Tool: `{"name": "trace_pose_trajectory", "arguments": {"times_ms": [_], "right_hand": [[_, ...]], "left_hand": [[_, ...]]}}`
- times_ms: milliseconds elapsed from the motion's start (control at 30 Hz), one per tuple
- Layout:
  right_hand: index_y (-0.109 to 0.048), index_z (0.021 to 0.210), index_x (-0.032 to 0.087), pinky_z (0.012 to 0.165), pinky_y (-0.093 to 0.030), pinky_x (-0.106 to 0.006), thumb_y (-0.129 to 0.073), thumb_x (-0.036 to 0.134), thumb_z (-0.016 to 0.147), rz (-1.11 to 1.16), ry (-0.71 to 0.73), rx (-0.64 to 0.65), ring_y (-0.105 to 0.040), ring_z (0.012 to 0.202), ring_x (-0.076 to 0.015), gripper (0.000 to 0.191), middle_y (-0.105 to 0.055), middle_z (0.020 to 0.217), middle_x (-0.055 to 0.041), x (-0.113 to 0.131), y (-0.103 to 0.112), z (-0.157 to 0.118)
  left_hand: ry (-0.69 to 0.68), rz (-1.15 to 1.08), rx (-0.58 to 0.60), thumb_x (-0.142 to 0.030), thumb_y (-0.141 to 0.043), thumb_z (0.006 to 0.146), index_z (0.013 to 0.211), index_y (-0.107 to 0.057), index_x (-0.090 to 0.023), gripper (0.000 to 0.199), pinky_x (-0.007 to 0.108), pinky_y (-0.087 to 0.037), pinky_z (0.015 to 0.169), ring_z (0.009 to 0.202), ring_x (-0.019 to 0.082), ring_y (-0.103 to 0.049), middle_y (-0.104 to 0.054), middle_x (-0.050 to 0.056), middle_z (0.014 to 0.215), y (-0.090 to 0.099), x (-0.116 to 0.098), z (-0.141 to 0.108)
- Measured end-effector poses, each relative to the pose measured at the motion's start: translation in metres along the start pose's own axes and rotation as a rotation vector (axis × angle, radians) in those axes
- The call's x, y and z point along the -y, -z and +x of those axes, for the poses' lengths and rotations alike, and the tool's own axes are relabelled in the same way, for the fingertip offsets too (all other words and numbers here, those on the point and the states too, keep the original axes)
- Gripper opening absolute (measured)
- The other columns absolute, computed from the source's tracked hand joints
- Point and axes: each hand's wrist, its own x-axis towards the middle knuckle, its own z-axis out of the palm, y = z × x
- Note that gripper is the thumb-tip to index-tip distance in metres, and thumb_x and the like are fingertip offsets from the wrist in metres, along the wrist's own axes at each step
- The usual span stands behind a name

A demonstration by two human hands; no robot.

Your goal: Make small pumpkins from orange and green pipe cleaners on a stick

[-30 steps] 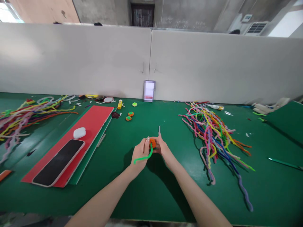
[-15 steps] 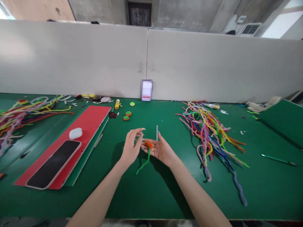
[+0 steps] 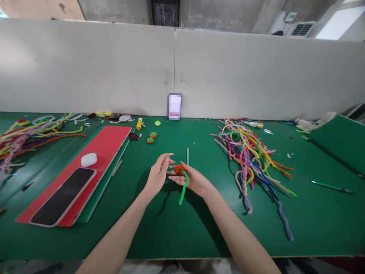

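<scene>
Although small, the orange piece (image 3: 178, 168) is the item in hand: one, fuzzy, compact, held above the green table (image 3: 165, 239) between the person's two hands, a green strand (image 3: 185, 190) hanging from it in a loose curve.

Right hand (image 3: 196, 182): palm turned up, fingers spread beneath the orange piece, thumb bent in against it, a light hold.

Left hand (image 3: 157, 174): loosely curled, half unfurled, nothing visible in its grasp; its fingertips are just beside the orange piece, though whether they touch it is too fine to make out.

Beyond the hands: two small orange-and-green rounds (image 3: 153, 135), lying close together; one yellow-green disc (image 3: 157, 123), just behind them; one grey stick (image 3: 187, 155), near the right hand.

To the right: one heap of fuzzy stems (image 3: 245, 150), many colours, loosely spread.

Condition of work: orange body formed, by its look, and green strand apparently joined to it. Outstanding, as judged: the strand's long free end, neither wound up nor cut short. Set against the two rounds, which look complete, the orange piece seems part-finished.
</scene>
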Motion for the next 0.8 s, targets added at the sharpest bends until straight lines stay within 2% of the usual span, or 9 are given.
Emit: {"name": "trace_pose_trajectory", "arguments": {"times_ms": [100, 167, 300, 400, 500, 600, 700, 800], "right_hand": [[-0.058, 0.091, 0.009, 0.066, -0.05, -0.025, -0.03, 0.041, 0.09, -0.006, -0.029, -0.023, -0.065, 0.066, -0.0137, 0.043, -0.067, 0.077, -0.0111, 0.0, 0.0, 0.001], [-0.059, 0.086, 0.009, 0.066, -0.049, -0.026, -0.027, 0.042, 0.091, -0.009, -0.014, -0.034, -0.065, 0.065, -0.0132, 0.046, -0.067, 0.072, -0.0108, -0.002, 0.001, 0.002], [-0.059, 0.081, 0.012, 0.066, -0.049, -0.026, -0.027, 0.034, 0.092, -0.042, 0.032, -0.126, -0.063, 0.057, -0.0108, 0.04, -0.066, 0.065, -0.0062, -0.005, 0.001, 0.003], [-0.058, 0.08, 0.013, 0.065, -0.049, -0.027, -0.031, 0.03, 0.09, -0.145, 0.077, -0.182, -0.061, 0.053, -0.0101, 0.034, -0.066, 0.064, -0.0049, -0.006, 0.002, 0.004], [-0.059, 0.081, 0.013, 0.065, -0.05, -0.03, -0.035, 0.031, 0.088, -0.207, 0.113, -0.215, -0.061, 0.053, -0.0116, 0.03, -0.066, 0.064, -0.0052, -0.007, 0.004, 0.004], [-0.059, 0.082, 0.013, 0.065, -0.05, -0.032, -0.037, 0.032, 0.087, -0.214, 0.115, -0.22, -0.061, 0.053, -0.0126, 0.029, -0.066, 0.065, -0.006, -0.009, 0.004, 0.006], [-0.059, 0.086, 0.013, 0.068, -0.049, -0.032, -0.033, 0.034, 0.088, -0.167, 0.096, -0.168, -0.063, 0.058, -0.0132, 0.033, -0.067, 0.07, -0.0075, -0.01, 0.003, 0.007], [-0.057, 0.087, 0.014, 0.07, -0.048, -0.032, -0.034, 0.035, 0.088, -0.128, 0.1, -0.088, -0.063, 0.063, -0.0133, 0.032, -0.067, 0.077, -0.008, -0.01, 0.001, 0.006]], "left_hand": [[0.011, -0.006, 0.021, -0.033, -0.034, 0.086, 0.113, -0.045, -0.02, 0.031, 0.031, -0.045, 0.08, 0.09, 0.016, -0.059, -0.062, 0.005, 0.093, 0.002, 0.0, 0.002], [-0.037, 0.034, 0.086, -0.031, -0.039, 0.085, 0.118, -0.041, -0.022, 0.035, 0.031, -0.044, 0.082, 0.098, 0.016, -0.056, -0.061, 0.006, 0.103, 0.003, -0.002, 0.001], [-0.13, 0.153, 0.281, -0.027, -0.048, 0.079, 0.127, -0.036, -0.028, 0.049, 0.034, -0.038, 0.093, 0.117, 0.018, -0.043, -0.047, 0.005, 0.127, 0.004, -0.004, -0.006], [-0.14, 0.227, 0.372, -0.027, -0.05, 0.078, 0.129, -0.034, -0.029, 0.053, 0.037, -0.034, 0.098, 0.121, 0.02, -0.039, -0.04, 0.005, 0.133, 0.001, -0.003, -0.009], [-0.168, 0.261, 0.352, -0.024, -0.049, 0.079, 0.126, -0.04, -0.027, 0.048, 0.04, -0.03, 0.101, 0.121, 0.019, -0.039, -0.042, 0.004, 0.133, -0.004, -0.001, -0.008], [-0.127, 0.225, 0.321, -0.023, -0.05, 0.077, 0.124, -0.042, -0.026, 0.048, 0.04, -0.034, 0.099, 0.117, 0.019, -0.044, -0.048, 0.003, 0.128, -0.006, -0.001, -0.006], [-0.062, 0.213, 0.269, -0.024, -0.052, 0.075, 0.118, -0.049, -0.026, 0.043, 0.038, -0.037, 0.096, 0.111, 0.019, -0.049, -0.055, 0.003, 0.12, -0.007, -0.002, -0.005], [-0.054, 0.214, 0.193, -0.022, -0.053, 0.074, 0.111, -0.054, -0.025, 0.037, 0.035, -0.039, 0.094, 0.107, 0.018, -0.052, -0.057, 0.003, 0.117, -0.008, 0.0, -0.005]]}}
